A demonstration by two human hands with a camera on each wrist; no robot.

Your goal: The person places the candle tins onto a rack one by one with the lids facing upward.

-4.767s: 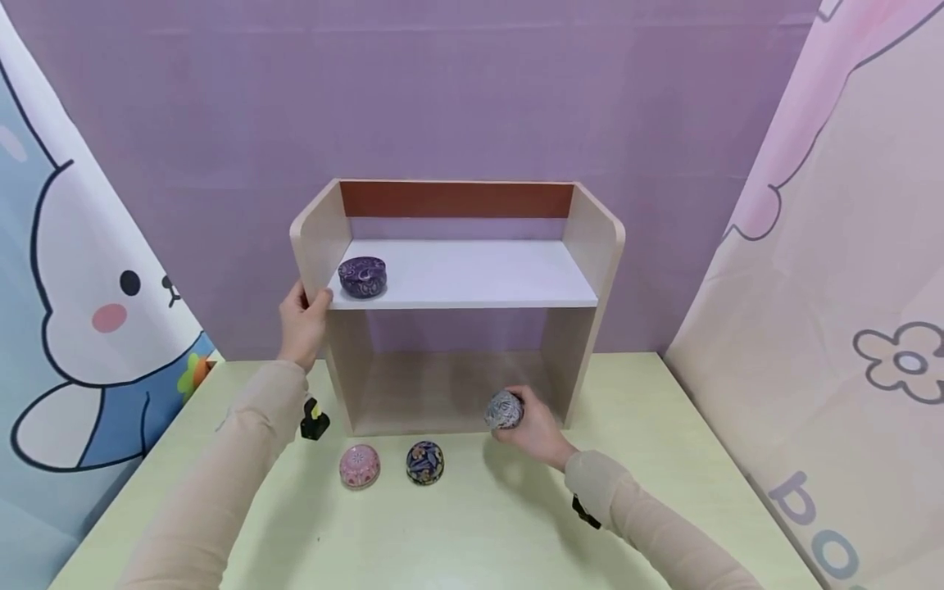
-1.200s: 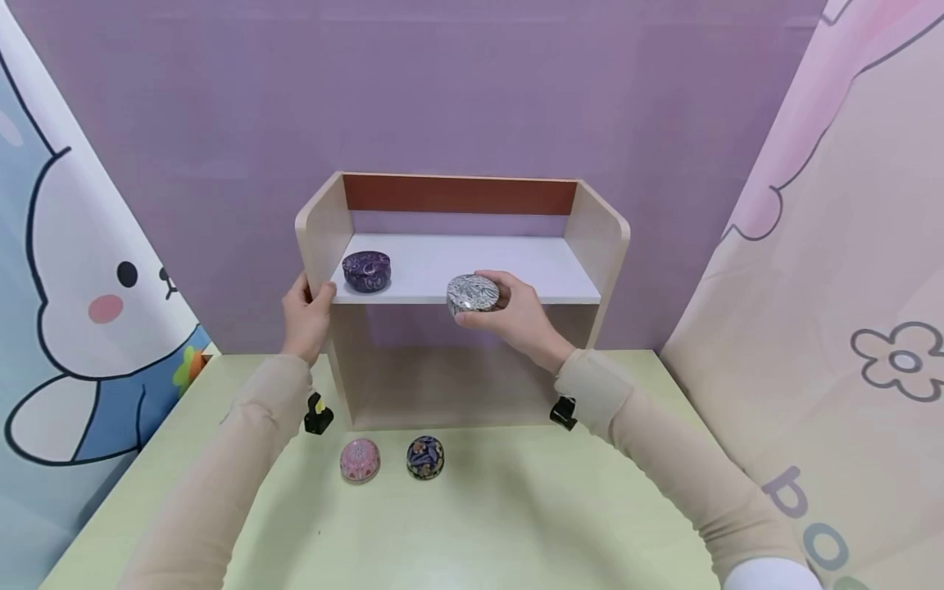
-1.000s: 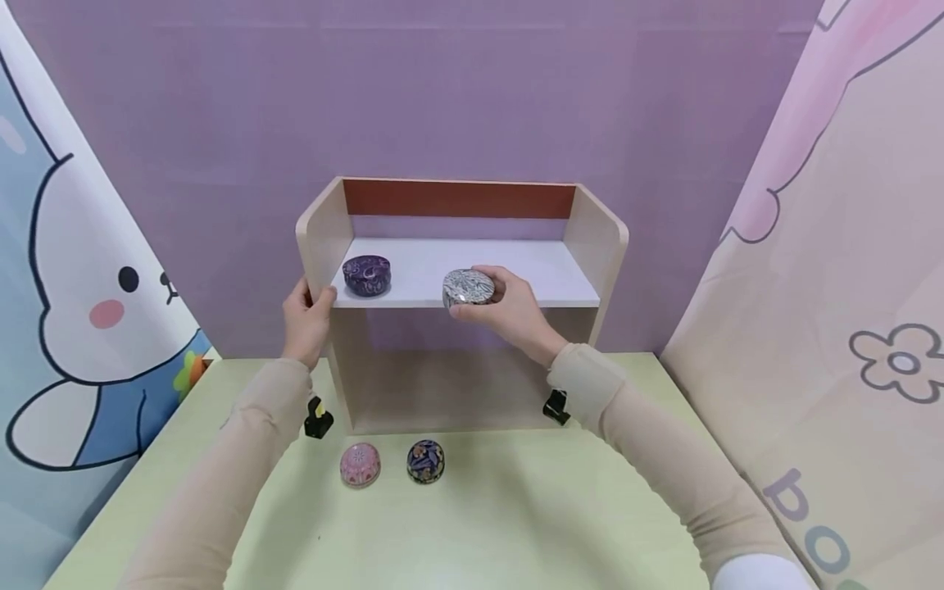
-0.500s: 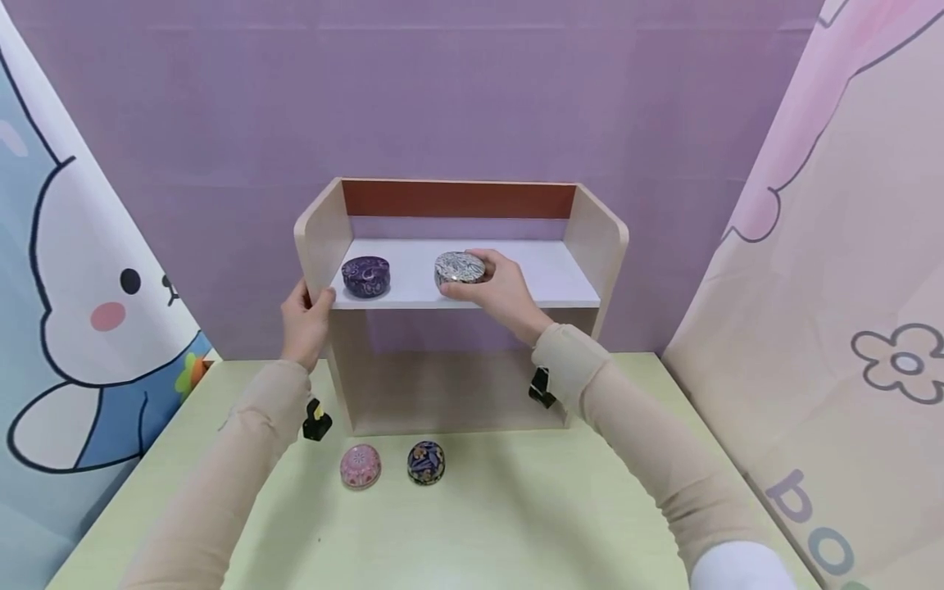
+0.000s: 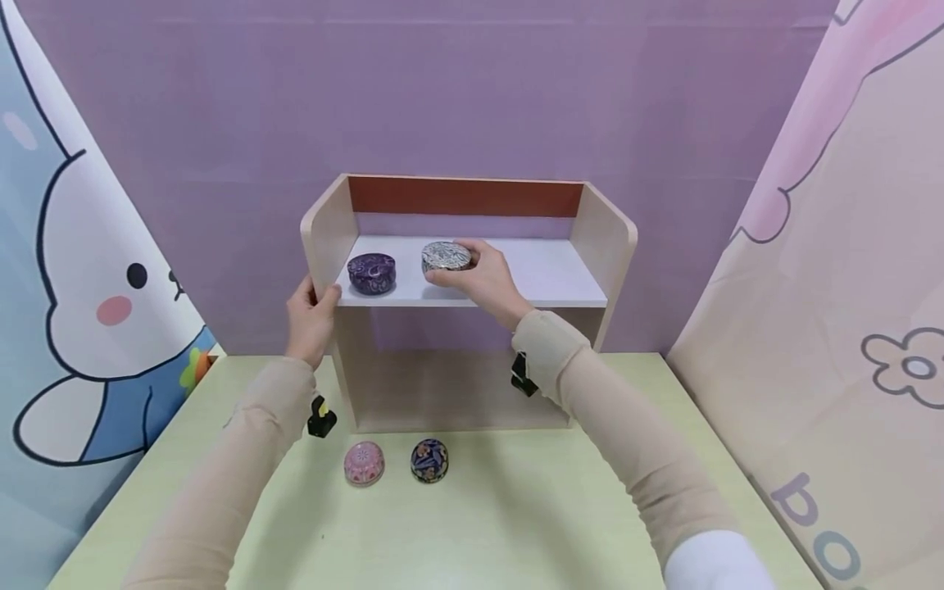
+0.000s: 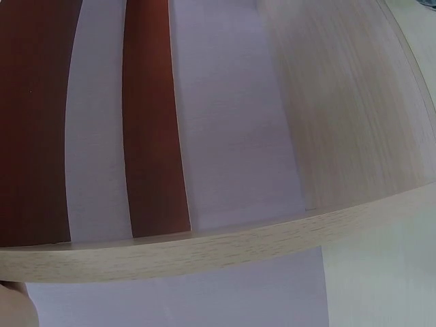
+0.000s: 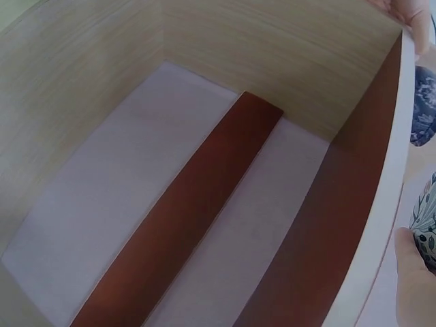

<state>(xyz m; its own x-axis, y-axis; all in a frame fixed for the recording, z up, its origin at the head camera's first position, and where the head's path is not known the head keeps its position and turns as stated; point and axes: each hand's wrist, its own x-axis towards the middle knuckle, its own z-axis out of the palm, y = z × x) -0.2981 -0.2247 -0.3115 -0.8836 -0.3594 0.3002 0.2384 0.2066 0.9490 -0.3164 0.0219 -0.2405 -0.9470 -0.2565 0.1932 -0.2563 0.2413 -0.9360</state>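
A small wooden shelf unit (image 5: 623, 246) with a white upper board (image 5: 546, 274) stands at the back of the table. My left hand (image 5: 310, 324) grips the front edge of its left side panel, thumb by the board's corner. My right hand (image 5: 487, 279) holds a round black-and-white patterned tin (image 5: 445, 256) over the upper board, thumb in front and fingers behind. Left of it a dark purple tin (image 5: 372, 274) sits on the same board. In the right wrist view part of the held tin (image 7: 426, 225) shows beside the thumb (image 7: 409, 272).
On the pale green table (image 5: 413, 541), in front of the unit, lie a pink tin (image 5: 364, 464) and a navy floral tin (image 5: 429, 460). A purple cloth (image 5: 472, 90) hangs behind; printed panels flank both sides.
My right hand has lifted the black-and-white tin from low by the right side up to the upper board, then moved it back and left towards the purple tin. My left hand keeps its grip.
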